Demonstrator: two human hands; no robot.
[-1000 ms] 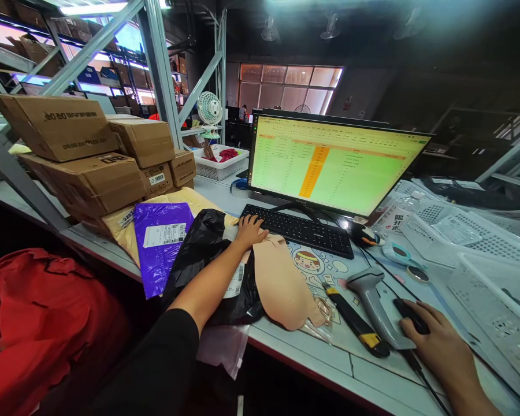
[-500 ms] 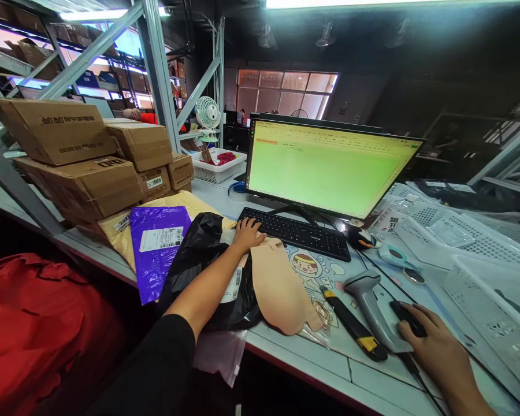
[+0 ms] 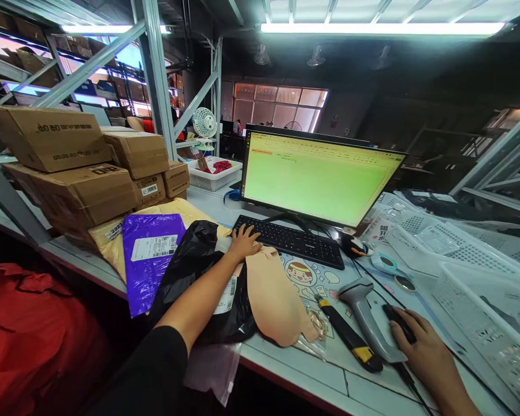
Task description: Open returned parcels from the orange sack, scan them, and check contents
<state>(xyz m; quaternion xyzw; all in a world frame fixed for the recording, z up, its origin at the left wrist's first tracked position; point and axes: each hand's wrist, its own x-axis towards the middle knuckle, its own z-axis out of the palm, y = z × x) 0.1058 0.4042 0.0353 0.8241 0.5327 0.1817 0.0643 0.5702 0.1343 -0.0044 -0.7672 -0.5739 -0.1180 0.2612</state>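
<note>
My left hand (image 3: 244,242) rests with spread fingers on the left end of the black keyboard (image 3: 294,240). Beneath my left forearm lies a black plastic mailer bag (image 3: 190,254) with a white label, and a beige moulded piece (image 3: 274,300) overlaps it on the right. My right hand (image 3: 424,344) is curled over a black computer mouse (image 3: 399,323). Just left of it lie a grey barcode scanner (image 3: 366,318) and a black and yellow utility knife (image 3: 349,334). The monitor (image 3: 316,176) behind the keyboard shows a mostly blank green page.
Cardboard boxes (image 3: 75,193) are stacked at the left, beside a purple mailer bag (image 3: 151,260). White plastic baskets (image 3: 485,306) stand at the right. A white basket (image 3: 214,178) with red items sits behind, near a small fan (image 3: 204,122). Red fabric (image 3: 34,335) hangs lower left.
The view has tilted up slightly, so the desk things sit a little lower and further left. Both hands keep their places on the keyboard and mouse.
</note>
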